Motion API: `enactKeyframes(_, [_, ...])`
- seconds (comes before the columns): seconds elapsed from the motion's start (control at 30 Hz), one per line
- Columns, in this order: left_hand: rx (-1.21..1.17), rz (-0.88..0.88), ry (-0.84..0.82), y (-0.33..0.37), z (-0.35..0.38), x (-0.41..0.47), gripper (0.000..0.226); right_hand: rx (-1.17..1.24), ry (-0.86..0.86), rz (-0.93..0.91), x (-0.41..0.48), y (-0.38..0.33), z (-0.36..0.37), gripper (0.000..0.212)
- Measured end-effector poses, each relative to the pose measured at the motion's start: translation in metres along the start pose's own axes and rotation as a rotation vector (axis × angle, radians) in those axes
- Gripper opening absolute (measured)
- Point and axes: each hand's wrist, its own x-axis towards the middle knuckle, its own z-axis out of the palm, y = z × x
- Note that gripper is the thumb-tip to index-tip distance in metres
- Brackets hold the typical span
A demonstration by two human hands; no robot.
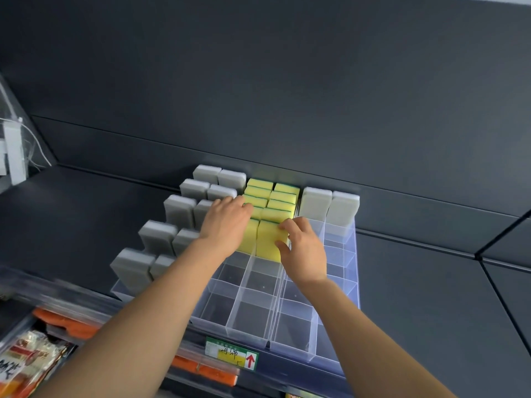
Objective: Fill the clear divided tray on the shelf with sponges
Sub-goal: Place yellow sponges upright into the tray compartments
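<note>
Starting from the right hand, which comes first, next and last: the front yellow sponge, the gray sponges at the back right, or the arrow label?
1. Front yellow sponge: touching the right hand.
2. Gray sponges: behind it, back right.
3. Arrow label: shelf's front edge, near the person.

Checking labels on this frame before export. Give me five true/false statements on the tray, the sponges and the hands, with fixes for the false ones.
1. The right hand has its fingers on the nearest yellow sponge. True.
2. The front compartments of the clear tray are full. False: they are empty.
3. Grey sponges fill the left columns. True.
4. The yellow sponges lie flat. False: they stand on edge.
5. The left hand is off the tray. False: it rests on the sponge rows.
</note>
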Motion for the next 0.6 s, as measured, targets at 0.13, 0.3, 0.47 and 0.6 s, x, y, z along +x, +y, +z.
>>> enactKeyframes(0.13, [-0.02,-0.006,0.008,0.0,-0.002,-0.003,0.041,-0.002,0.009,0.001,-0.003,-0.001,-0.002,0.034])
enactKeyframes(0.3, [-0.054,-0.023,0.01,0.004,-0.005,-0.009,0.031,-0.015,0.047,0.015,-0.014,0.002,-0.009,0.043])
enactKeyframes(0.47, [-0.126,0.076,0.108,0.029,-0.011,-0.007,0.026,-0.083,0.09,0.085,-0.031,0.013,-0.03,0.05])
enactKeyframes(0.6, [-0.185,0.224,0.126,0.066,-0.008,-0.002,0.029,-0.222,0.116,0.188,-0.055,0.035,-0.054,0.052])
